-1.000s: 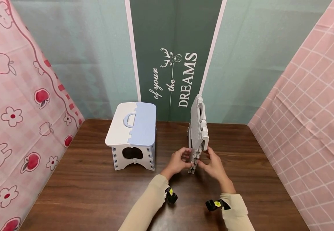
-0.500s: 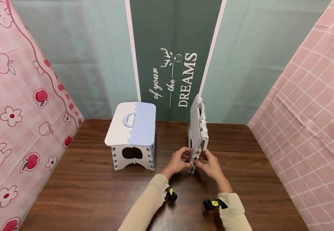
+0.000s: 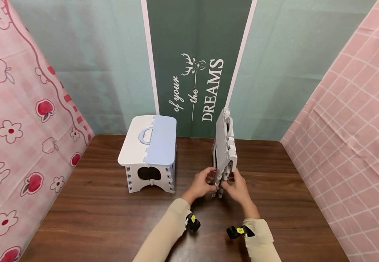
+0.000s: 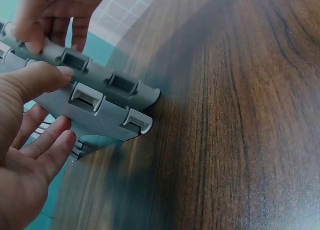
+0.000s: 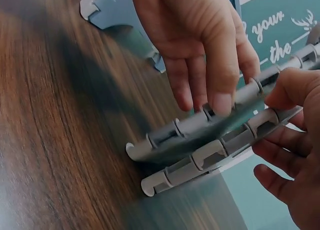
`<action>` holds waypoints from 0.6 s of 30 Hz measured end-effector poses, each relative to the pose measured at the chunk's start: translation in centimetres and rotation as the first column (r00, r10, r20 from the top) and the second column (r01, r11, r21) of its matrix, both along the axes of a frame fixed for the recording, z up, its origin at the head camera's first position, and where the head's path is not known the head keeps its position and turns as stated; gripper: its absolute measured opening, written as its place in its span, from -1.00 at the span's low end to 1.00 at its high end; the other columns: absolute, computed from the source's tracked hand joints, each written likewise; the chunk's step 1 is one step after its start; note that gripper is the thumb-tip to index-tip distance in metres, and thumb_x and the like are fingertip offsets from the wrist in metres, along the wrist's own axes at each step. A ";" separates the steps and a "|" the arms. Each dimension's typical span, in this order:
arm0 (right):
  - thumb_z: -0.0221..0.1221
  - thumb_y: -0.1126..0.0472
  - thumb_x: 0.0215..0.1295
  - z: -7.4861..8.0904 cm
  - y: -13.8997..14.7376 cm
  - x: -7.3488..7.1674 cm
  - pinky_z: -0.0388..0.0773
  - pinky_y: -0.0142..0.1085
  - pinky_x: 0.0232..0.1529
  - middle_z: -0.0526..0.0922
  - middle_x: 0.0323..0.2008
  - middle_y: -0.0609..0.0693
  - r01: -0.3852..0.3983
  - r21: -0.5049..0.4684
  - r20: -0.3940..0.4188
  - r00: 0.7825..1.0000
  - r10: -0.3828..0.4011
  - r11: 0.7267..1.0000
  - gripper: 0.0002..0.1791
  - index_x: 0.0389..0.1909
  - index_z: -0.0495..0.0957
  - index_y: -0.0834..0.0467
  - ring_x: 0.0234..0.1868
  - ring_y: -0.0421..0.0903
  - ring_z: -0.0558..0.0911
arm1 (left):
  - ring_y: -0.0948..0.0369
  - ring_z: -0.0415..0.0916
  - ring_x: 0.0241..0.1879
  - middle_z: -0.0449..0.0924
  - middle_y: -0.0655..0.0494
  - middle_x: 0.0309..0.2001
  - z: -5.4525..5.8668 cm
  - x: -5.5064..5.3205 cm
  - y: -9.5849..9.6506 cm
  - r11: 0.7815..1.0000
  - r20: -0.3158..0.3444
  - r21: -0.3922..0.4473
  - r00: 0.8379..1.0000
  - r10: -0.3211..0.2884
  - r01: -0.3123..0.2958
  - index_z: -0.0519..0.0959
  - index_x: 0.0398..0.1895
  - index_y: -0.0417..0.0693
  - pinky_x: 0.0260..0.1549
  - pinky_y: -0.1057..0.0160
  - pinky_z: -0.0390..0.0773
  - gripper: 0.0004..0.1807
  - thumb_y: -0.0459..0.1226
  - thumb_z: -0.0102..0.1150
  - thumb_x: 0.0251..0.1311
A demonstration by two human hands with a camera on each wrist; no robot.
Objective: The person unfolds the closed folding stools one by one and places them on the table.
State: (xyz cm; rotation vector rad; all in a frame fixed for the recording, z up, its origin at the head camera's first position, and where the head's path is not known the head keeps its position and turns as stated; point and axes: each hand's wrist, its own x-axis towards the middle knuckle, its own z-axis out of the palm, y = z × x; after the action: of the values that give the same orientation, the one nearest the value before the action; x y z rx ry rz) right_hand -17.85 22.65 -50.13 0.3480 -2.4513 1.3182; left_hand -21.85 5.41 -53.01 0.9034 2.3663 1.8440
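A grey folding stool stands nearly flat-folded on edge in the head view, its handle facing right. My left hand pinches the stool's left leg panel near the lower front, thumb on its hinged edge. On the other side, my right hand grips the right leg panel with thumb and fingers. A narrow gap separates the two panels at the bottom, as both wrist views show. The stool's far side is hidden.
An unfolded white and blue stool stands left of my hands on the brown wooden table. A green backdrop with lettering hangs behind, and pink patterned cloths flank both sides.
My right hand has shifted left, closer to the left hand. The stool's two leg panels have parted slightly at the bottom. The left hand has hardly moved.
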 end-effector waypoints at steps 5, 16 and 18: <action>0.20 0.46 -0.03 0.1 1.0 0.1 0.48 0.03 -0.21 0.57 -0.30 0.28 0.025 0.007 0.081 0.996 -0.026 1.000 -0.69 -0.20 0.43 0.41 -0.26 0.21 0.56 | 0.03 0.54 -0.21 0.52 -0.07 -0.11 0.8 0.3 -0.1 0.999 0.024 -0.040 1.000 0.012 -0.011 0.48 0.02 -0.27 -0.23 0.16 0.54 -0.41 -0.49 0.42 -0.21; 0.25 0.41 0.01 0.2 2.6 0.3 0.48 -0.02 -0.16 0.59 -0.25 0.25 0.042 -0.023 0.155 0.987 -0.038 0.999 -0.69 -0.18 0.48 0.38 -0.20 0.19 0.57 | 0.03 0.51 -0.18 0.49 -0.01 -0.08 1.2 0.4 -0.2 0.988 0.023 -0.147 0.999 0.049 -0.045 0.46 0.04 -0.21 -0.26 0.25 0.51 -0.44 -0.37 0.40 -0.12; 0.24 0.40 0.03 0.3 2.8 0.3 0.47 -0.03 -0.14 0.59 -0.23 0.25 0.051 -0.019 0.172 0.984 -0.047 0.999 -0.69 -0.16 0.48 0.38 -0.18 0.16 0.57 | 0.02 0.51 -0.17 0.49 -0.01 -0.07 1.2 0.5 -0.2 0.988 0.025 -0.149 0.998 0.054 -0.050 0.46 0.04 -0.21 -0.25 0.22 0.52 -0.45 -0.36 0.40 -0.11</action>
State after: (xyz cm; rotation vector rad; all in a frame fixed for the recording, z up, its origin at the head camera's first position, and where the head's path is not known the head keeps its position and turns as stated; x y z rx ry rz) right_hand -17.58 25.43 -49.86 0.1732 -2.5643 1.4078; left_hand -21.35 5.23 -51.83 0.8025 2.4926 1.6574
